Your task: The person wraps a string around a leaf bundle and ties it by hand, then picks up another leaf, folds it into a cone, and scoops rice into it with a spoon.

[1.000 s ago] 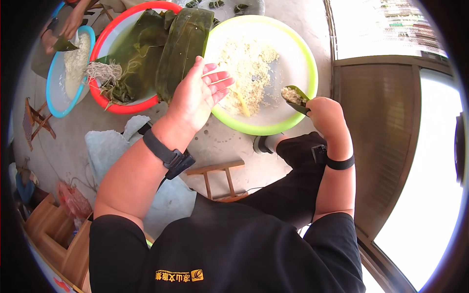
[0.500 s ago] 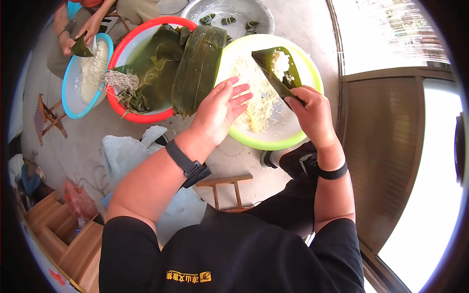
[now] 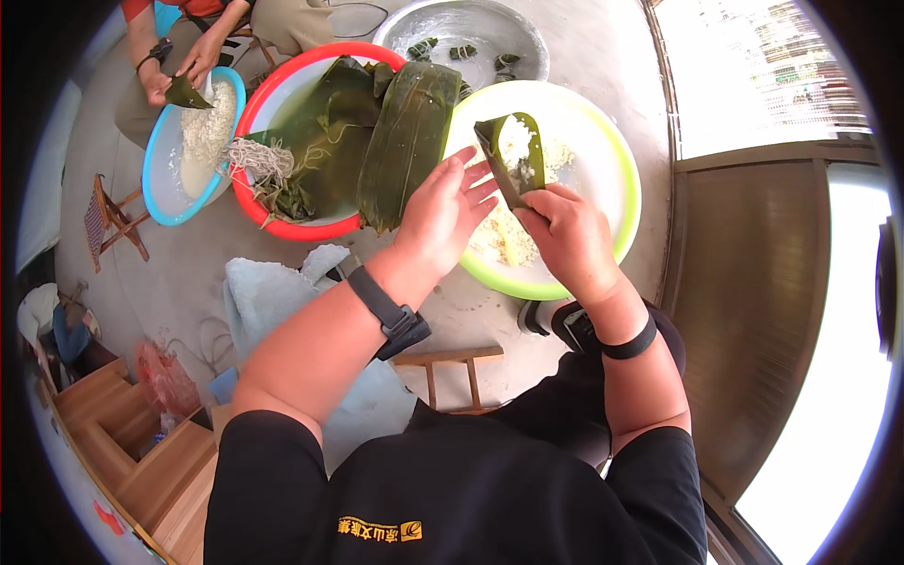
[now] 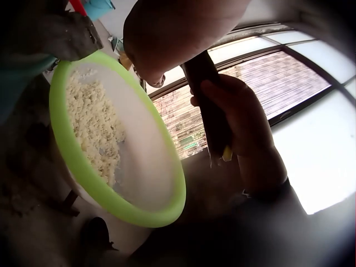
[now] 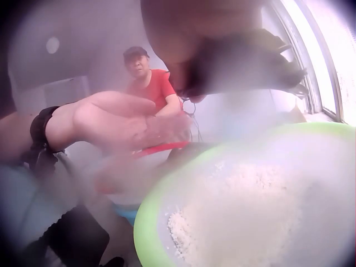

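My right hand (image 3: pixel 576 240) grips the lower end of a folded green leaf (image 3: pixel 536 155) that carries a portion of white rice (image 3: pixel 515 139). The leaf slants up and left over a lime-rimmed white basin (image 3: pixel 629 202), where loose rice (image 3: pixel 504 240) is spread. Beside the leaf, my left hand (image 3: pixel 438 212) holds nothing, palm turned toward it and fingers extended. In the left wrist view the leaf (image 4: pixel 208 105) appears as a dark strip in the right hand (image 4: pixel 247 114). Blur covers much of the right wrist view, where the left hand (image 5: pixel 119 119) shows.
A red-rimmed basin (image 3: pixel 243 193) of water holds leaves, with broad leaves (image 3: pixel 410 141) stacked at its right and strings (image 3: pixel 264 160) on its left rim. Beyond are a metal basin (image 3: pixel 532 47) with tied parcels and a blue basin (image 3: pixel 155 179) of rice, where another person holds a leaf (image 3: pixel 185 92).
My right hand has brought the rice-filled leaf from the basin's right rim leftward, beside my left hand. The leaf has tipped upright. My left hand stays extended; the whole view has shifted.
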`<state>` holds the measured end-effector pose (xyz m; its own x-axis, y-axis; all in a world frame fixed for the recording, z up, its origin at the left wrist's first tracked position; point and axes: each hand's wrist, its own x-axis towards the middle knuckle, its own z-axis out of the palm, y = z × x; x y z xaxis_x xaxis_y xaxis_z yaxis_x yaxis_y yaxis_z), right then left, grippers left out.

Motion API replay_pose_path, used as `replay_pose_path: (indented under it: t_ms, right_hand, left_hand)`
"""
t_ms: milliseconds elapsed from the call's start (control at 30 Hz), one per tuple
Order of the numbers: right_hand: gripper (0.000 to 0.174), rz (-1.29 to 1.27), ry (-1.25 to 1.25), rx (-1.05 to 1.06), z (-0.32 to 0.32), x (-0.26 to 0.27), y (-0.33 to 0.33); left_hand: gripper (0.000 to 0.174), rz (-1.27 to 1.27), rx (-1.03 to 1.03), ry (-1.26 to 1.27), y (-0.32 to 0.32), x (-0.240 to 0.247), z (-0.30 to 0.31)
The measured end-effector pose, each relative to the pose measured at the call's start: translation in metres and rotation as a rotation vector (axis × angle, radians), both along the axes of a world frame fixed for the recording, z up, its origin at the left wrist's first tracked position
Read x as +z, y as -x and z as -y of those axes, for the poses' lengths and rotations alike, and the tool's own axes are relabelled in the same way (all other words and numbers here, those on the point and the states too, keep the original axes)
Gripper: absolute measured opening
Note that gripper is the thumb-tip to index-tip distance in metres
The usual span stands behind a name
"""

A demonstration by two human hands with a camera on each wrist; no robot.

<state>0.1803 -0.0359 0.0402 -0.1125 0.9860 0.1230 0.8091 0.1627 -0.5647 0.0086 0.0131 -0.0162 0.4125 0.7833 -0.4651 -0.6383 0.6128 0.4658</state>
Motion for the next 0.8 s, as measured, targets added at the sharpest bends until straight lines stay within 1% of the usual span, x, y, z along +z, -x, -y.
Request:
replay_pose_path:
  t_ms: [133, 233, 333, 433, 533, 633, 733, 800]
  right_hand:
    - [0.008, 0.023, -0.011, -0.003, 0.006, 0.004, 0.008]
    - [0.007, 0.005, 0.019, 0.047, 0.006, -0.01, 0.013]
    - [0.008, 0.01, 0.043, 0.057, 0.008, -0.007, 0.02]
    - [0.011, -0.171, 0.094, 0.002, 0.009, 0.001, 0.023]
    - [0.013, -0.17, 0.12, 0.05, 0.003, -0.005, 0.021]
    - [0.014, -0.214, 0.213, 0.041, 0.005, 0.002, 0.025]
    - [0.02, -0.249, 0.284, 0.091, 0.005, 0.004, 0.02]
    - [0.023, -0.384, 0.358, 0.139, 0.005, 0.009, 0.018]
  left_hand:
    - [0.04, 0.041, 0.012, 0.002, 0.003, -0.001, -0.003]
    - [0.041, 0.106, 0.015, 0.019, 0.004, 0.006, -0.003]
    - [0.043, 0.189, 0.025, 0.027, 0.006, 0.01, -0.006]
    - [0.042, 0.224, 0.033, -0.031, 0.011, 0.011, -0.007]
    - [0.038, 0.232, 0.024, -0.01, 0.013, 0.007, -0.01]
    - [0.036, 0.177, 0.067, 0.037, 0.011, 0.004, -0.01]
    - [0.041, 0.133, 0.069, -0.001, 0.01, 0.001, -0.011]
    - [0.041, 0.111, 0.067, -0.03, 0.012, 0.005, -0.011]
